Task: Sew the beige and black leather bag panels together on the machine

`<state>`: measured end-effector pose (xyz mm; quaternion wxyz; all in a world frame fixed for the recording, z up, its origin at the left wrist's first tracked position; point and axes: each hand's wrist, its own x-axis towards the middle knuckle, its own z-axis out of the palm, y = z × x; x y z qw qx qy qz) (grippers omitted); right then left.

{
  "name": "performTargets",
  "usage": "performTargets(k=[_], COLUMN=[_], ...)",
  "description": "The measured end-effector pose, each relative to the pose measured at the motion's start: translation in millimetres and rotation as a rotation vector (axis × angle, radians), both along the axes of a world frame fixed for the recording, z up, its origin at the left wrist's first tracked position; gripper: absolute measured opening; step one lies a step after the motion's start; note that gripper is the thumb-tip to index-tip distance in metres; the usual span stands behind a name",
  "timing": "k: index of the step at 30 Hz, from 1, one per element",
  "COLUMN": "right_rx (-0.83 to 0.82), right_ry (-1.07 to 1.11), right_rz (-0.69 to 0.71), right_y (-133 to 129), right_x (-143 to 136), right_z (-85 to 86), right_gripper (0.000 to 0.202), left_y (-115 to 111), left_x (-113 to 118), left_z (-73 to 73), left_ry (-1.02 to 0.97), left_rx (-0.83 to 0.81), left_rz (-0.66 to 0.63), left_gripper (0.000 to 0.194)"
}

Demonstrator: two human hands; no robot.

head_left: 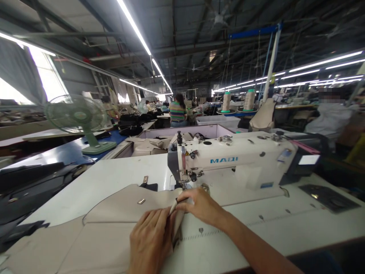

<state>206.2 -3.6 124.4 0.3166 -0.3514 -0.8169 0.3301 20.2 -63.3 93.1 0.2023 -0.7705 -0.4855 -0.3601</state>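
A large beige leather-like panel (pixel 114 213) lies across the left of the sewing table, with a small metal clasp (pixel 141 201) on it. Its right edge is folded up just in front of the needle area of a white sewing machine (pixel 245 156). My left hand (pixel 151 239) grips the folded edge from the near side, fingers curled over it. Thumb and forefinger of my right hand (pixel 199 207) pinch the same edge close to the presser foot. A dark strap with a metal buckle (pixel 145 180) sticks out behind the panel. The needle tip is partly hidden.
A bin (pixel 182 131) of beige pieces stands behind the table. To the left are a green fan (pixel 91 125) and dark pieces (pixel 31 190). Thread cones (pixel 226 102) stand behind the machine. One person (pixel 177 110) is farther back; another person (pixel 327 118) is at right.
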Motion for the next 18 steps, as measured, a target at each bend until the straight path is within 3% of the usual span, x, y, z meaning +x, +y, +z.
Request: performTargets(k=[4,6,8,10,13,16,18], right_rx=[0.112,0.027,-0.109,-0.205,-0.287,-0.253,-0.187], right_ry=[0.190,0.220,0.251,0.292,0.261,0.218,0.215], right_rz=[-0.465,-0.489,-0.481,-0.460,-0.465,-0.503,-0.459], right_y=[-55,-79,-90,-86,-69,-59,-60], right_x=[-18,-42,-72,-102,-124,-113,-93], right_z=[-47.9,-74.4,-90.2,-91.6,-76.8,-64.4,-62.6], right_gripper=[0.036,0.058,0.073,0.076,0.059,0.032,0.029], left_y=[9,15,21,25,26,20,16], left_x=[-6,-6,-3,3,13,20,19], left_z=[17.1,28.2,39.7,49.5,55.5,47.7,38.4], left_ry=[0.089,0.168,0.257,0.342,0.492,0.660,0.723], left_rx=[-0.012,-0.021,-0.023,-0.013,-0.062,-0.196,-0.248], left_rz=[0.008,0.026,0.028,-0.033,-0.221,-0.375,-0.439], left_gripper=[0.018,0.022,0.027,0.030,0.032,0.028,0.023])
